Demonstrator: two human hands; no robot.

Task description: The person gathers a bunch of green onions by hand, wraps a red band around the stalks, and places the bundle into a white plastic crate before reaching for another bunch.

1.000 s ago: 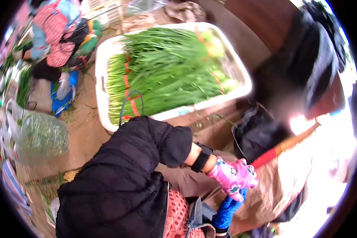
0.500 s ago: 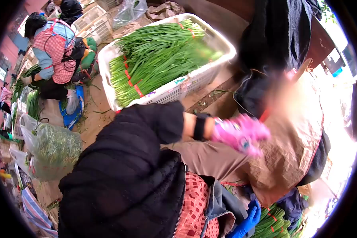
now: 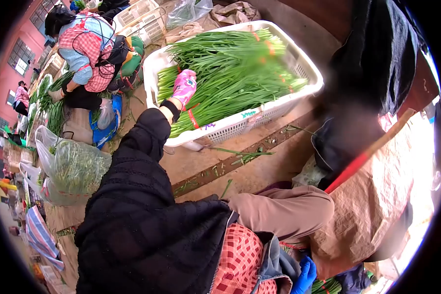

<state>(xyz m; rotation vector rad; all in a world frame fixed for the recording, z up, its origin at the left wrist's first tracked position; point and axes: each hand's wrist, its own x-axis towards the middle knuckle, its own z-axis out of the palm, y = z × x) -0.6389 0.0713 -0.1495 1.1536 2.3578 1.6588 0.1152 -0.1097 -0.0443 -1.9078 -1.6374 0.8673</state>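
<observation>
My left hand (image 3: 185,85), in a pink patterned glove with a black band at the wrist, is at the left end of a white plastic crate (image 3: 240,120). Its fingers are curled together over the green stalks; what is between them is hidden. Long green stalks (image 3: 215,61) fill the crate in bundles tied with red bands. At the lower right, my right hand (image 3: 306,274) shows partly in a blue glove, fingers extended and apparently empty. It is beside my jacket, near more banded green stalks (image 3: 327,285) on the floor.
A brown woven sheet (image 3: 362,206) lies over the right side, by my knee (image 3: 289,208). Clear bags of greens (image 3: 76,166) stand at left. A co-worker in a checked vest (image 3: 90,49) bends over greens at upper left. Loose stalks (image 3: 245,154) lie on the floor.
My left hand has moved left from above my knee to the near left end of the crate. The view has shifted, so the crate appears further right.
</observation>
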